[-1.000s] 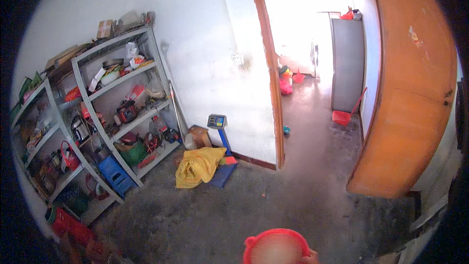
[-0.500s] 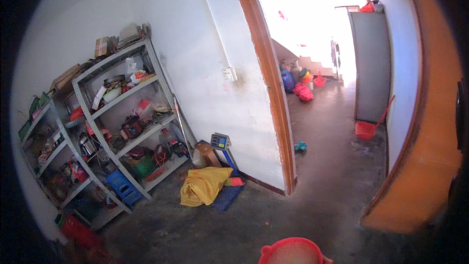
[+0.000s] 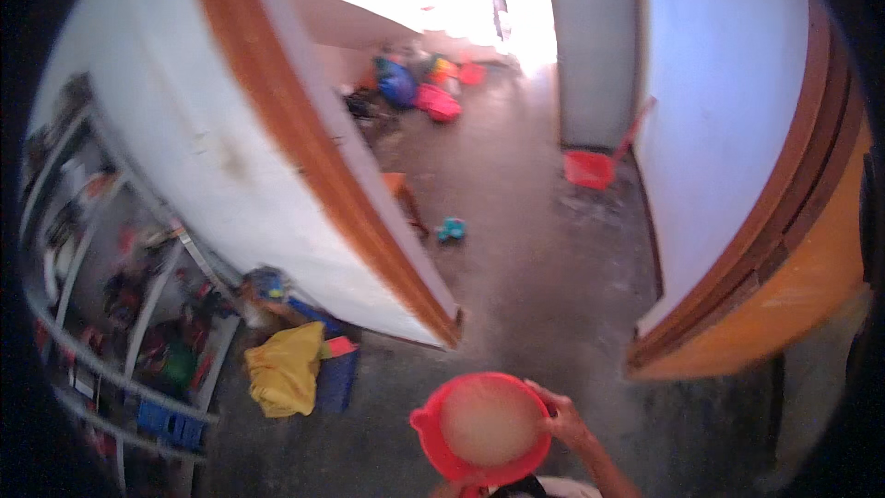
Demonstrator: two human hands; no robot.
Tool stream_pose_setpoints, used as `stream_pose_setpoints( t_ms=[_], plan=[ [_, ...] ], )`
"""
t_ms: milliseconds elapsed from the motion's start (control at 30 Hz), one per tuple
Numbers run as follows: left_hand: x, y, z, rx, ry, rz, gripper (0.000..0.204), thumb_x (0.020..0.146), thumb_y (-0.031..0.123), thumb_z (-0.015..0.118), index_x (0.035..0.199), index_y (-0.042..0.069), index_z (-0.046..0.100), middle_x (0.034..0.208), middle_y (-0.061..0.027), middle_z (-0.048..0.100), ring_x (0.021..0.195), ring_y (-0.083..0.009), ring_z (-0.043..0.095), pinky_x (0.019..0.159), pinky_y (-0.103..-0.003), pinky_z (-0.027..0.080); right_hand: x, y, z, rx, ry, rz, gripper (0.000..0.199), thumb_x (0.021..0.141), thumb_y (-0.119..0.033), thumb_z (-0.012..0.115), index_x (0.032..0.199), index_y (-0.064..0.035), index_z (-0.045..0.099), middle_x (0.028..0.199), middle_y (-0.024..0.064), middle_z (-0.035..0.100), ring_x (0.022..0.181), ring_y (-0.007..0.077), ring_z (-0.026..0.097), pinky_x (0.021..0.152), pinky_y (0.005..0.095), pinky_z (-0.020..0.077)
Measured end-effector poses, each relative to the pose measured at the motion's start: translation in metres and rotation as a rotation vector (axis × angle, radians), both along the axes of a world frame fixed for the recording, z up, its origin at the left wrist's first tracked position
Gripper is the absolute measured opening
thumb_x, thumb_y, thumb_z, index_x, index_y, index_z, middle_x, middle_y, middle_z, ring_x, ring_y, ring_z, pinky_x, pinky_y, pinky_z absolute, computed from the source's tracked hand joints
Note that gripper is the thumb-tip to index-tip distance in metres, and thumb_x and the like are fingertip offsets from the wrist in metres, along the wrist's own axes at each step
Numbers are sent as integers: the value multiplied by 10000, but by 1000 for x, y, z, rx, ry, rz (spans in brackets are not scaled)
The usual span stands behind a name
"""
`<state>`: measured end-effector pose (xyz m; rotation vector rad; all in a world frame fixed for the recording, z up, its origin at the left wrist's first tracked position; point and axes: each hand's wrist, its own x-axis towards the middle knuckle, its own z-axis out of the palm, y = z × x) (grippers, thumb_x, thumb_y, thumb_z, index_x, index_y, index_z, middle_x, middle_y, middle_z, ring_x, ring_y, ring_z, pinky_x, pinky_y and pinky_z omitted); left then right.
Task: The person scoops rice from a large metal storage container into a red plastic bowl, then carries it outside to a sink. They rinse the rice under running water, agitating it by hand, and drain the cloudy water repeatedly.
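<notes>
Red bowl (image 3: 483, 427) gripped at rim by right hand (image 3: 563, 418); left hand hidden beneath.

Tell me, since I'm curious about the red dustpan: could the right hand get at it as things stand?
Probably not: the right hand grips the red bowl, and the dustpan lies far off across open floor.
</notes>
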<state>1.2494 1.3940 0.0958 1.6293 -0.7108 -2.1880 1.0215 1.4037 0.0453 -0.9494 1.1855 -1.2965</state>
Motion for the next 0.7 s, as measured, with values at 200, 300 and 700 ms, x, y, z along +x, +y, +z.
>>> stream_pose_setpoints(
  t_ms=[200,300,700],
  plan=[
    [-52,-153,7,16,49,-332,248,854,241,619,922,7,575,717,-81,612,574,-151,583,514,-251,489,-78,-103,21,-6,40,-246,744,717,-172,704,1372,-10,391,1382,118,448,1249,188,437,1061,337,327],
    [-99,-229,9,0,78,-474,312,832,235,645,1025,13,543,781,-83,619,623,-158,591,564,-262,497,-119,-147,19,-26,-50,-347,756,698,-201,698,1361,6,400,1405,127,419,1278,206,408,1077,352,304],
    [-262,-448,37,-64,-96,-180,323,791,230,698,996,24,557,774,-69,613,643,-143,587,567,-264,476,-287,-434,33,-26,-132,-159,747,625,-65,595,1347,16,421,1401,106,427,1271,190,410,1082,336,285]
  ],
)
